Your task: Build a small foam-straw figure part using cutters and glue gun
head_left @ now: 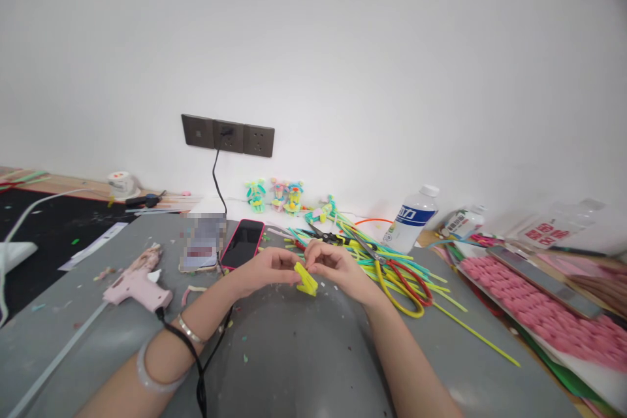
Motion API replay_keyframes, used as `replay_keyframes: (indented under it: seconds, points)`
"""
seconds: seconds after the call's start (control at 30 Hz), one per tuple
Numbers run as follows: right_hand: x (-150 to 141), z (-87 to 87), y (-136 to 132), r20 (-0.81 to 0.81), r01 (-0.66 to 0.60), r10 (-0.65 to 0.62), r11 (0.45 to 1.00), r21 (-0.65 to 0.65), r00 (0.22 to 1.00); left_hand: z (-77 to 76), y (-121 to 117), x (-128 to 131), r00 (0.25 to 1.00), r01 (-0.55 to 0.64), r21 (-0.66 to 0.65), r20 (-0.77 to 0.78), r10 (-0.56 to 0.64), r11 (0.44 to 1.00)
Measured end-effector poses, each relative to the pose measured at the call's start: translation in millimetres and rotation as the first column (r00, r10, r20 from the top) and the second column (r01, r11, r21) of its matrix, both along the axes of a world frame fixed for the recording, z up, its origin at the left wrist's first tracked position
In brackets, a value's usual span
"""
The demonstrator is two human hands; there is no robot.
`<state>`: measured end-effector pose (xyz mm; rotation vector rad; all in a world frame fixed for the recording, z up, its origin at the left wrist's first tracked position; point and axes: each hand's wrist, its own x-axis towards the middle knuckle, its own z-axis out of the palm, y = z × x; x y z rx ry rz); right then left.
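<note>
A small yellow folded strip piece (307, 281) is held between my two hands above the grey table mat. My left hand (274, 271) pinches it from the left, and the fingers of my right hand (330, 264) close on its upper right part. Just behind my hands lies a heap of green, yellow and teal strips (441, 287). Scissors with yellow and red handles (399, 284) rest on this heap, close to my right wrist. A phone with a pink edge (243, 243) lies beyond my left hand.
At left lies a pink glue gun (140, 284), its black cord crossing my left forearm. Several small colourful figures (294, 196) stand by the wall. A clear bottle (410, 219) stands at back right. Pink braided material (543, 307) and another phone (543, 281) lie far right.
</note>
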<state>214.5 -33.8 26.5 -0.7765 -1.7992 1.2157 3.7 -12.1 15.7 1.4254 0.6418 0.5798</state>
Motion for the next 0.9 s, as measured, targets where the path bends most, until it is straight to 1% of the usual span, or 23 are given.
replay_keyframes:
  seconds: [0.17, 0.27, 0.37, 0.5, 0.6, 0.77, 0.9]
  points:
    - [-2, 2.9, -2, 0.017, 0.002, -0.001, 0.999, -0.053, 1.000, 2.4, -1, 0, 0.999, -0.028, 0.011, 0.035, 0.028, 1.000]
    - [-3, 4.7, -3, 0.014, -0.016, 0.017, 0.998, -0.067, 1.000, 5.9, -3, 1, 0.997, -0.031, 0.001, 0.064, 0.031, 1.000]
    - [-2, 6.8, -3, 0.013, -0.017, 0.018, 0.996, -0.085, 1.000, 6.0, -3, 2, 0.994, -0.036, -0.014, 0.101, 0.038, 0.999]
    - [1, 7.4, -2, 0.007, 0.000, 0.001, 0.995, -0.096, 1.000, 2.1, 1, 1, 0.979, -0.111, -0.021, 0.172, 0.113, 0.994]
    - [3, 3.6, 2, -0.046, 0.046, -0.052, 0.992, -0.114, 0.998, 1.9, 2, 0, 0.968, -0.154, -0.028, 0.198, 0.157, 0.988]
    - [7, -6.4, 8, -0.130, 0.163, -0.179, 0.979, -0.124, 0.975, 6.1, 0, 1, 0.970, -0.153, -0.008, 0.187, 0.152, 0.988]
    - [9, -10.5, 11, -0.111, 0.190, -0.206, 0.972, -0.138, 0.972, 6.6, -1, 1, 0.968, -0.168, 0.013, 0.192, 0.162, 0.986]
